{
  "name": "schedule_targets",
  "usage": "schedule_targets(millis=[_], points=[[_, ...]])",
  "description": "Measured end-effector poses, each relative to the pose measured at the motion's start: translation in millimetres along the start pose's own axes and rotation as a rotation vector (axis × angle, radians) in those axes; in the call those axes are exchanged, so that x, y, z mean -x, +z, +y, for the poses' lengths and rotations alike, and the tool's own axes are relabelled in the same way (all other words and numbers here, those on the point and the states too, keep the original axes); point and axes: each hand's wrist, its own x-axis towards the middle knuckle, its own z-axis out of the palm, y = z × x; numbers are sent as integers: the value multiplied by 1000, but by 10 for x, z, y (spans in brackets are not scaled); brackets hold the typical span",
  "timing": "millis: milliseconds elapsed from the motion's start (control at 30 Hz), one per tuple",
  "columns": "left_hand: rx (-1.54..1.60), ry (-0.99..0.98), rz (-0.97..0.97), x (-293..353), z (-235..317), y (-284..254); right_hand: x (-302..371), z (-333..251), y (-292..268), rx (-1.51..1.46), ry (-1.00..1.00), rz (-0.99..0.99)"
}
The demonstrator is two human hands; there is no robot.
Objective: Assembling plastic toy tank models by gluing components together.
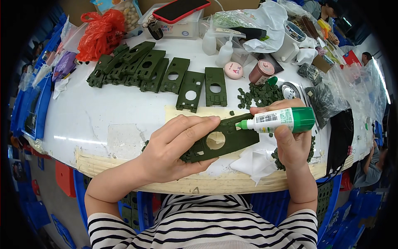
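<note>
My left hand grips a dark green plastic model tank hull by its left end, fingers over the top and thumb along the near edge. A large round hole opens through the hull's deck. In my right hand is a white and green glue bottle, lying nearly level. Its pale green nozzle points left and meets the hull's deck near the far edge, beside a small square opening. Small dark green parts lie heaped beyond my right hand. A crumpled white tissue rests under the hull's right end.
Several more green hulls lie in a row across the table's far side. Behind them stand white squeeze bottles, a pink round tin, a phone on a clear box and a red plastic bag. Plastic bags crowd the right.
</note>
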Motion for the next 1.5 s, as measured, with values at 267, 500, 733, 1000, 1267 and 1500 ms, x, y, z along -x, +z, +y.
schedule_targets(millis=[267,500,733,1000,1267,1500], points=[[4,3,-4,5,-6,-3,2,-2,8,2,-7,3],[1,16,0,5,-11,-4,-1,-12,-7,35,-16,-11],[2,15,-1,14,-20,1,-2,6,1,31,-42,-6],[-1,18,0,14,-19,2,2,7,-6,22,-28,-13],[-5,14,3,13,-16,5,1,10,-3,25,-35,-13],[3,6,-4,-1,-3,-11,6,6,-11,-34,17,4]])
